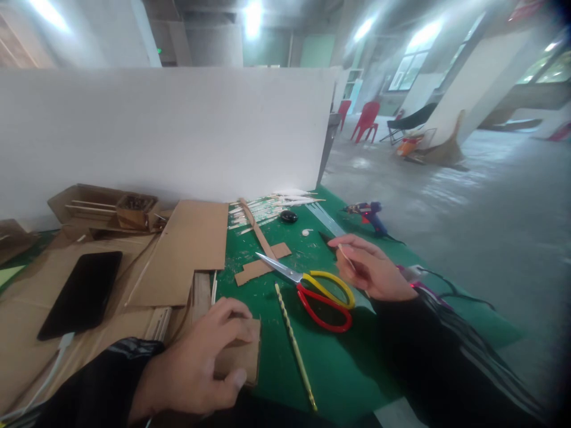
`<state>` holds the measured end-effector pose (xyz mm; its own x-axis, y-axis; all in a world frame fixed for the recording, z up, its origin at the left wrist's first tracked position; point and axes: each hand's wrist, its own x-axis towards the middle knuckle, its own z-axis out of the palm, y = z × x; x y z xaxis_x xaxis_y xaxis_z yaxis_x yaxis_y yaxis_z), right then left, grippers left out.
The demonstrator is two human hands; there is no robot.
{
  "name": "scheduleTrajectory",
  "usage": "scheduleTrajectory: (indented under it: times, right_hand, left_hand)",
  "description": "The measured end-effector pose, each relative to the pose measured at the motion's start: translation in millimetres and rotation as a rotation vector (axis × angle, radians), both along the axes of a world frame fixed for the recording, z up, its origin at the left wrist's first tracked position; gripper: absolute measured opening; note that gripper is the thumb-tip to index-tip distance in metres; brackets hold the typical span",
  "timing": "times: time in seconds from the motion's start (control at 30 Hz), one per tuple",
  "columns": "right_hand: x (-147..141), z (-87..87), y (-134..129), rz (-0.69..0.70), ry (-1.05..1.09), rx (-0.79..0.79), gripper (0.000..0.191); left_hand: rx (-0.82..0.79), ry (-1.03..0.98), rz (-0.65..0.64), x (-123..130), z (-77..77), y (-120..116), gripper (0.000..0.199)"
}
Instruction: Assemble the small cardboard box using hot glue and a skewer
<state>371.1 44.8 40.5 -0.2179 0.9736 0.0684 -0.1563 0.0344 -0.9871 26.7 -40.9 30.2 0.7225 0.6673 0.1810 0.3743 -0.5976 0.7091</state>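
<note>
My left hand (205, 356) lies over a small brown cardboard piece (250, 359), its fingers and thumb bent onto it near the front of the table. Pinched in my right hand (372, 267) is a thin pale stick (347, 257); a dark pointed thing (325, 238) shows by the fingertips, and whether I hold it I cannot tell. Between my hands lie scissors (289, 272) with one yellow and one red handle, blades pointing away to the left. A yellowish twisted pencil (292, 339) is beside them. Behind the scissors rest a cardboard strip (259, 229) and a notched cardboard piece (250, 272).
A black phone (82, 294) with a white cable lies on cardboard sheets (187, 238) at left. Cardboard boxes (96, 199), pale sticks (254, 214), a round black object (289, 216) and a glue gun (368, 215) stand farther back. A white panel (178, 131) bounds the green table.
</note>
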Motion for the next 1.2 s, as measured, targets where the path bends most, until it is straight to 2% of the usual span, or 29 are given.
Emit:
scheduleTrajectory:
  times: [0.33, 0.67, 0.9, 1.0, 1.2]
  right_hand:
    - [-1.9, -1.1, -1.0, -0.054, 0.029, 0.057, 0.018]
    - [3.5, 5.2, -8.3, 0.056, 0.067, 0.031, 0.020]
    - [2.7, 5.9, -7.3, 0.030, 0.097, -0.003, 0.017]
    - [3.1, 4.2, -4.8, 0.070, 0.116, 0.008, 0.019]
    - [4.1, -1.7, -0.8, 0.240, 0.162, 0.009, 0.022]
  left_hand:
    - [0.018, 0.001, -0.002, 0.3, -1.1, 1.6, 0.048]
    - [0.025, 0.001, 0.010, 0.6, 1.1, 1.6, 0.046]
    - [0.026, 0.027, 0.010, -0.7, 0.1, 0.7, 0.049]
    - [0.016, 0.014, 0.001, -0.3, -1.2, 1.5, 0.050]
    - [0.013, -0.002, -0.002, 0.8, -1.1, 2.4, 0.049]
